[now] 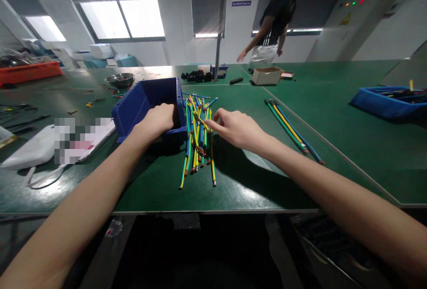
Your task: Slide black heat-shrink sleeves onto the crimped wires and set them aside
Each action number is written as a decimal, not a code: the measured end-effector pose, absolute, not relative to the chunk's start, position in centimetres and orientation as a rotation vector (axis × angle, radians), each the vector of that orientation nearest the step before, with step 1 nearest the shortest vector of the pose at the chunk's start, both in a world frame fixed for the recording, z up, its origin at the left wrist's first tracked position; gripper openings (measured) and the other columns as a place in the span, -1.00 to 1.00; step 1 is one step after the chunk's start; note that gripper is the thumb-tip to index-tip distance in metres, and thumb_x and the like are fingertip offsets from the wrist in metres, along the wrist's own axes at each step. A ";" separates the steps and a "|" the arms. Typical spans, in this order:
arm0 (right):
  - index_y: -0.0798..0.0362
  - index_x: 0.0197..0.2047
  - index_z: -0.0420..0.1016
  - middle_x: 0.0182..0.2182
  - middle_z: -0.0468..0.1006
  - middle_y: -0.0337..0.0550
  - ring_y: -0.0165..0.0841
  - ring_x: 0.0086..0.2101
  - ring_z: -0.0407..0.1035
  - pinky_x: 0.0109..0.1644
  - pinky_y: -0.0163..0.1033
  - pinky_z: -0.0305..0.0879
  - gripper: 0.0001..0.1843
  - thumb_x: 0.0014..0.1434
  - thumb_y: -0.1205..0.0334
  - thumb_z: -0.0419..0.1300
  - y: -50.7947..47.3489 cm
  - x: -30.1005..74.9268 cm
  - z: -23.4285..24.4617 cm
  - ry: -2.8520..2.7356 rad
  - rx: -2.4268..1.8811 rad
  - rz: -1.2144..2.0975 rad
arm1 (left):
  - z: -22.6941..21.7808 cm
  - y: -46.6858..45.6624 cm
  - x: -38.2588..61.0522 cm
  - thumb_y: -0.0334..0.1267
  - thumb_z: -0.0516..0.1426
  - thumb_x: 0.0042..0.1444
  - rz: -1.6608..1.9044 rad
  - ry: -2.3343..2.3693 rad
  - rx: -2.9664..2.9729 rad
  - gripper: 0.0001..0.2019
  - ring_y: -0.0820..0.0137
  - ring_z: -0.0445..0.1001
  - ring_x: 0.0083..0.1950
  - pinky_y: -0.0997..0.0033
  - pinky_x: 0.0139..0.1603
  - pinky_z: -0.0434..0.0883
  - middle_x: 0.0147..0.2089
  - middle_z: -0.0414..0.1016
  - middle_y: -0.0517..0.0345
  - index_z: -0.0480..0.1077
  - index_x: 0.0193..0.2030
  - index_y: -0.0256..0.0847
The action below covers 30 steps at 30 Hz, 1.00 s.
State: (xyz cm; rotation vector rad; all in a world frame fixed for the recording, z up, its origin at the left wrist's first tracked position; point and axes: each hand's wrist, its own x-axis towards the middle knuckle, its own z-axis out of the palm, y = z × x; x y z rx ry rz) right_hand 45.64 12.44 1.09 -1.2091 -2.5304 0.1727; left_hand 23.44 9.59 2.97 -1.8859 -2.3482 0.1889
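Observation:
My left hand reaches into a dark blue plastic bin that lies with its opening toward me. The bin's wall hides its fingertips, so I cannot see what they touch. Right of the bin is a loose pile of short cut cables, yellow-green and blue, several with bare copper or metal ends. My right hand is at the pile's right edge, thumb and forefinger apart. Its thumb tip meets a slanting yellow-green cable, with no firm grip visible.
Several separate cables lie to the right. A blue tray of parts stands far right, a cardboard box at the back. On the left are a white device, a metal bowl and an orange crate. A person stands beyond the table.

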 end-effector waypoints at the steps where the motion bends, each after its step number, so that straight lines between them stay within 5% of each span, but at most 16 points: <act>1: 0.08 -0.08 0.44 -0.27 0.60 0.03 -0.14 -0.30 0.48 -0.32 -0.19 0.21 -0.42 0.34 -0.27 -0.06 12.6 45.0 0.6 -2.550 -1.217 0.167 | 3.0 9.5 23.5 -0.34 -0.01 0.19 0.193 -2.356 -1.879 -0.64 -0.03 0.59 -0.01 0.23 -0.11 0.50 -0.04 0.57 -0.33 0.44 0.05 -0.38; 6: 0.15 -0.01 0.49 -0.25 0.62 0.01 -0.25 -0.28 0.48 -0.26 -0.25 0.23 -0.66 0.31 0.06 0.18 14.0 44.2 -1.8 -2.476 -1.102 0.371 | 3.1 9.4 23.6 -0.28 0.01 0.20 0.172 -2.345 -1.888 -0.64 0.00 0.58 0.01 0.26 -0.05 0.49 -0.02 0.57 -0.29 0.45 0.06 -0.35; 8: 0.12 -0.09 0.57 -0.29 0.63 -0.05 -0.32 -0.29 0.48 -0.26 -0.29 0.23 -0.79 0.29 0.22 0.18 14.5 44.7 -1.9 -2.476 -1.062 0.436 | 3.1 9.4 23.6 -0.27 0.01 0.19 0.168 -2.343 -1.893 -0.64 0.00 0.58 0.02 0.26 -0.05 0.49 -0.03 0.57 -0.30 0.45 0.05 -0.35; 11: 0.14 -0.08 0.60 -0.32 0.64 -0.07 -0.35 -0.34 0.48 -0.28 -0.30 0.24 -0.73 0.27 0.37 0.10 14.9 45.8 -1.3 -2.412 -1.078 0.429 | 3.1 9.5 23.5 -0.27 0.00 0.20 0.173 -2.344 -1.907 -0.63 0.00 0.58 0.01 0.26 -0.07 0.49 -0.03 0.57 -0.31 0.45 0.05 -0.35; 18: 0.11 -0.16 0.64 -0.23 0.65 -0.05 -0.26 -0.24 0.50 -0.12 -0.23 0.27 -0.76 0.23 0.35 0.14 15.7 47.4 0.2 -2.234 -1.064 -0.025 | 3.3 9.4 23.6 -0.29 -0.02 0.19 0.173 -2.360 -1.914 -0.62 0.01 0.59 -0.01 0.26 -0.06 0.48 -0.02 0.57 -0.32 0.45 0.07 -0.35; 25: 0.02 -0.18 0.61 -0.25 0.64 -0.04 -0.14 -0.20 0.48 -0.28 -0.19 0.18 -0.78 0.26 0.13 0.18 15.8 47.9 0.3 -2.428 -1.272 -0.226 | 2.9 9.6 23.3 -0.25 0.01 0.19 0.182 -2.348 -1.896 -0.62 -0.02 0.59 -0.01 0.25 -0.09 0.49 -0.04 0.57 -0.31 0.46 0.06 -0.36; 30: 0.10 -0.03 0.53 -0.19 0.61 0.07 -0.11 -0.12 0.45 -0.22 -0.17 0.18 -0.69 0.32 0.36 -0.01 16.9 48.2 -0.3 -2.551 -1.261 -0.411 | 2.8 9.7 23.1 -0.27 0.00 0.18 0.169 -2.321 -1.931 -0.63 -0.06 0.59 -0.02 0.21 -0.13 0.49 -0.05 0.56 -0.32 0.46 0.04 -0.35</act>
